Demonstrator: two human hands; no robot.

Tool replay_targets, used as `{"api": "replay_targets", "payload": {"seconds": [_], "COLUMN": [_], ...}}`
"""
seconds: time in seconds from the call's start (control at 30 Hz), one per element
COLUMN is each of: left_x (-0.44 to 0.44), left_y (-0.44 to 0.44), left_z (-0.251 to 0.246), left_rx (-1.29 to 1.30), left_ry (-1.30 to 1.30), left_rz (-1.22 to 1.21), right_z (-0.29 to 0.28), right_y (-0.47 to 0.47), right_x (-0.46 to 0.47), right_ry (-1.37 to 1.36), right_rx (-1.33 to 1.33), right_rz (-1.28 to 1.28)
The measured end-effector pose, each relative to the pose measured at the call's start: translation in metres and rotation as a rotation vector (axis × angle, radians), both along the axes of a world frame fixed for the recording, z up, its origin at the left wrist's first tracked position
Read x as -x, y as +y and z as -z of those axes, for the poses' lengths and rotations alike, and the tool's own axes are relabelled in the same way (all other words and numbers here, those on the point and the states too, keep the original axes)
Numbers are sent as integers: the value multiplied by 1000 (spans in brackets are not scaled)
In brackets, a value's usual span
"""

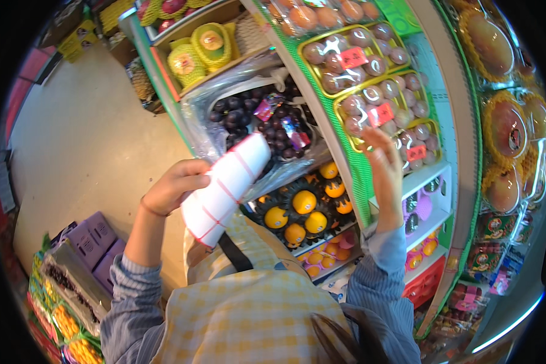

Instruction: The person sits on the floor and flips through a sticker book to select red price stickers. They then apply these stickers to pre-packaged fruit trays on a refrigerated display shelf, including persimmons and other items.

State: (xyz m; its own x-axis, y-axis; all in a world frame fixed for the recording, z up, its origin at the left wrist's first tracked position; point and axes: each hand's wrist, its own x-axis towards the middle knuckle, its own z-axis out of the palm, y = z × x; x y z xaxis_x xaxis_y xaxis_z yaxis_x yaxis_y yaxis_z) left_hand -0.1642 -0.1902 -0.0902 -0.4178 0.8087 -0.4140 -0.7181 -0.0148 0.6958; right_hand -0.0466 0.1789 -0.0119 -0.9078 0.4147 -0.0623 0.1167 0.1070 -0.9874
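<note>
My left hand [177, 186] grips a folded white cloth with red stripes [230, 186], thumb on top. The cloth hangs in front of a plastic-lined box of dark grapes [277, 129], covering part of it. My right hand [384, 159] is raised by the shelf, fingers slightly bent and nothing visible in them. Its fingertips overlap the near edge of a yellow-rimmed tray of wrapped purple round fruit [373, 107]; whether they touch it I cannot tell. A similar tray [416, 145] lies just right of the hand, and another [355, 59] sits farther back.
Yellow-orange fruit in black wrappers [305, 202] lies below the grapes. Mangoes in foam nets [195, 54] fill a box at the back. Packed large fruit [505, 123] lines the right shelf. Purple cartons [91, 245] stand at lower left, beside the tan floor [86, 136].
</note>
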Motion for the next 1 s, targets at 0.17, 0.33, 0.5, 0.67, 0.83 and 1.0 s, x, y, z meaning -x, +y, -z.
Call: {"api": "replay_targets", "payload": {"seconds": [0.17, 0.33, 0.5, 0.67, 0.83, 1.0], "left_x": [8, 0, -41, -60, -67, -68], "left_y": [33, 31, 26, 38, 36, 35], "left_z": [-30, -12, 8, -3, -16, -11], "left_rx": [-105, -305, -609, -429, -478, -500], "left_ry": [-83, -355, -547, -453, -408, -395], "left_rz": [121, -221, -268, -214, -233, -197], "right_z": [-1, 5, 13, 4, -32, -34], "right_y": [-93, -105, -105, -108, -111, -114], "right_x": [8, -6, -12, -16, -22, -24], "right_ry": [-275, -187, -46, -20, 178, 200], "right_rx": [464, 414, 380, 112, -911, -786], "right_rz": [-369, -159, 112, 100, -103, -287]}}
